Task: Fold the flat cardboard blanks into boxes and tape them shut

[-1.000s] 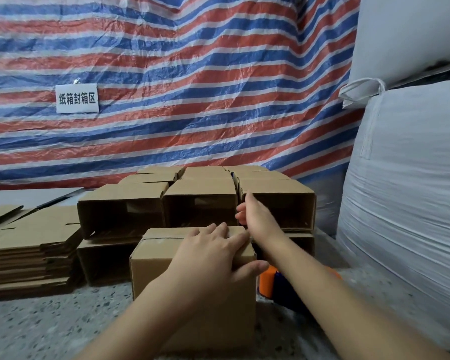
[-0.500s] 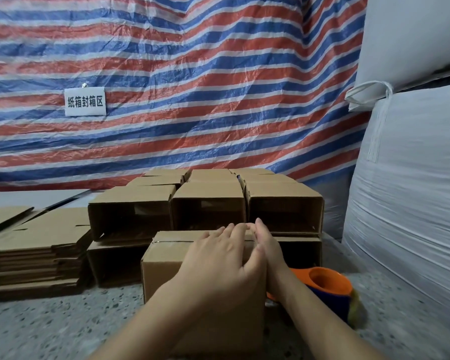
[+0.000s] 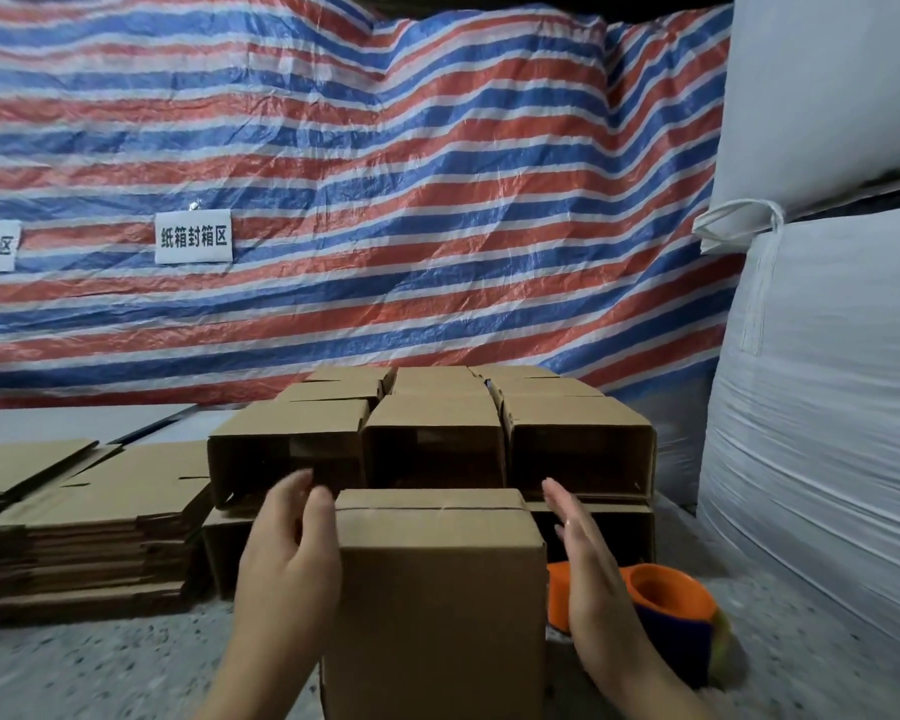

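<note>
1. The box [image 3: 437, 589] stands upright on the table [image 3: 100, 667] right in front of the person, its top flaps closed with a strip of clear tape along the seam.
2. The left hand [image 3: 287, 553] lies against the box's left side, fingers loosely bent and thumb near the top edge; it looks like a steadying touch, not a firm hold.
3. The right hand [image 3: 588, 579] is flat and open, just off the right side and holding nothing. I'd guess the two hands are set to clasp the box from both sides and lift it.
4. The tape dispenser [image 3: 666, 615] sits on the table just right of the box, within easy reach.
5. Finished boxes [image 3: 432, 433] are stacked behind, flat blanks [image 3: 89, 522] piled to the left.
6. Half a second ago both hands pressed on the lid; now they have parted to the sides.
</note>
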`<state>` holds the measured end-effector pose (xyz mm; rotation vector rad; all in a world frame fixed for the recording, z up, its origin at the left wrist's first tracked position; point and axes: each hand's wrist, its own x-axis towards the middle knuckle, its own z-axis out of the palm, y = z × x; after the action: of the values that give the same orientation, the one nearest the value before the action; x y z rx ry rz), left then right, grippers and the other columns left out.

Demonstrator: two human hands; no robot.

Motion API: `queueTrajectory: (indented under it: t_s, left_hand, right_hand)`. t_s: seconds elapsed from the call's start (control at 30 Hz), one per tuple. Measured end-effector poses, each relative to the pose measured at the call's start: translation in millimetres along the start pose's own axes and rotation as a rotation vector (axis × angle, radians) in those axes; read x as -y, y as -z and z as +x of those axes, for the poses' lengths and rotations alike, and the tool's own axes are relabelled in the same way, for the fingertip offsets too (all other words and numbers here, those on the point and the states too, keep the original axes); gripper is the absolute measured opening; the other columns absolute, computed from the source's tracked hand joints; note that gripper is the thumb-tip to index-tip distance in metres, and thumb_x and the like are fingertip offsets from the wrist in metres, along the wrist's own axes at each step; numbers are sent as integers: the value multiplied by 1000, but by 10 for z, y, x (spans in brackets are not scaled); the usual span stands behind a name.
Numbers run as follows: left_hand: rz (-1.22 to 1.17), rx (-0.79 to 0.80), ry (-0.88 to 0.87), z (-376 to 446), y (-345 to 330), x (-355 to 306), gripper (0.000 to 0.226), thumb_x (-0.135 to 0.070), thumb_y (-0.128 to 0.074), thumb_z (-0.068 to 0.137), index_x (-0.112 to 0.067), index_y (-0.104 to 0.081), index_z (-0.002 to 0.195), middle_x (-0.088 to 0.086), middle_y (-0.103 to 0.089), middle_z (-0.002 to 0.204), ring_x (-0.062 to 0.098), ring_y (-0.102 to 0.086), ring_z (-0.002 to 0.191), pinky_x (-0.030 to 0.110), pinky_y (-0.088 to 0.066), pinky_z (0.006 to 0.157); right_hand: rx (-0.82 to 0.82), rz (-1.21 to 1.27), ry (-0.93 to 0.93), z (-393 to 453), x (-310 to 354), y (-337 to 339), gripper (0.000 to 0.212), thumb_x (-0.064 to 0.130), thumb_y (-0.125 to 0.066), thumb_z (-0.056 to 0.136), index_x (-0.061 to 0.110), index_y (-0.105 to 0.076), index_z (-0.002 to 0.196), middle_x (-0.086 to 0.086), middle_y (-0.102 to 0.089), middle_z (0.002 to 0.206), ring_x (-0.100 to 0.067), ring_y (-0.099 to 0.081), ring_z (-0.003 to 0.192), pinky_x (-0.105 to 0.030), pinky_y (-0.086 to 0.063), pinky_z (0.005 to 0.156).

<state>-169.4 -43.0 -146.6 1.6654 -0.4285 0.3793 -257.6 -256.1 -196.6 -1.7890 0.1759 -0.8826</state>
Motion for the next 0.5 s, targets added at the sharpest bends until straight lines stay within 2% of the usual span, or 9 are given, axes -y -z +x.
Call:
queueTrajectory:
  t_s: [0.07, 0.1, 0.17, 0.23, 0.27, 0.33, 0.37, 0.43, 0.5]
  left_hand:
    - [3, 83, 153, -125, 26, 159, 42, -40, -38, 102, -27, -46, 141, -3, -51, 138, 16, -45, 126, 42, -35, 109]
    - [-46, 137, 206, -181, 25, 199, 42, -38, -39, 102, -27, -45, 142, -2, -50, 139, 14, -43, 125, 41, -32, 110]
    - [-160, 202, 259, -231, 48, 214, 39, -32, -41, 102, -30, -45, 141, -6, -50, 135, 9, -42, 119, 37, -30, 109]
    - [-165, 194, 228, -164, 92, 168, 38, -33, -45, 101, -34, -47, 139, -13, -53, 128, 6, -44, 115, 33, -35, 102]
    - [-131, 173, 208, -99, 122, 140, 37, -36, -47, 100, -34, -50, 138, -15, -55, 124, 6, -46, 113, 32, -38, 99]
    - [-26, 152, 203, 65, 192, 75, 26, -44, -50, 97, -38, -60, 121, -18, -62, 109, 4, -54, 102, 28, -44, 83]
    - [30, 165, 228, 145, 217, 36, 17, -48, -50, 96, -39, -64, 103, -19, -63, 99, 4, -57, 92, 25, -43, 72]
    - [141, 214, 300, 298, 223, 25, 26, -51, -52, 95, -33, -62, 79, -10, -66, 85, 8, -60, 81, 25, -42, 61]
    - [233, 257, 384, 435, 195, 125, 35, -50, -53, 95, -21, -67, 79, -2, -66, 82, 14, -62, 78, 27, -45, 60]
  right_hand:
    - [124, 31, -36, -160, 25, -43, 75, 77, -24, 85, 46, -21, 153, 29, -20, 158, 5, -18, 147, -27, -17, 121]
    - [166, 35, -41, -213, 53, -79, 73, 77, -26, 88, 46, -21, 154, 25, -23, 160, 1, -21, 148, -35, -19, 124]
    - [158, 12, -43, -259, 131, -153, 61, 69, -25, 93, 44, -35, 148, 16, -48, 148, -4, -44, 137, -42, -35, 118]
    - [73, -46, -85, -193, 275, -181, 59, 65, -27, 87, 36, -61, 125, 5, -70, 114, -7, -65, 106, -41, -51, 101]
    - [42, -105, -108, -127, 364, -174, 64, 68, -26, 84, 27, -68, 108, -3, -73, 97, -11, -69, 89, -40, -56, 88]
    - [31, -272, -184, 70, 517, -148, 76, 72, -22, 87, 16, -72, 90, -9, -73, 84, -16, -69, 73, -32, -54, 67]
    - [41, -349, -239, 188, 558, -138, 76, 71, -22, 93, 14, -73, 92, -9, -74, 84, -17, -69, 74, -29, -51, 63]
    - [105, -458, -385, 418, 564, -145, 69, 65, -26, 101, 13, -69, 117, -7, -73, 100, -18, -66, 84, -29, -47, 65]
    - [247, -495, -534, 541, 525, -197, 67, 62, -31, 100, 14, -50, 142, -8, -63, 129, -20, -60, 101, -32, -49, 75]
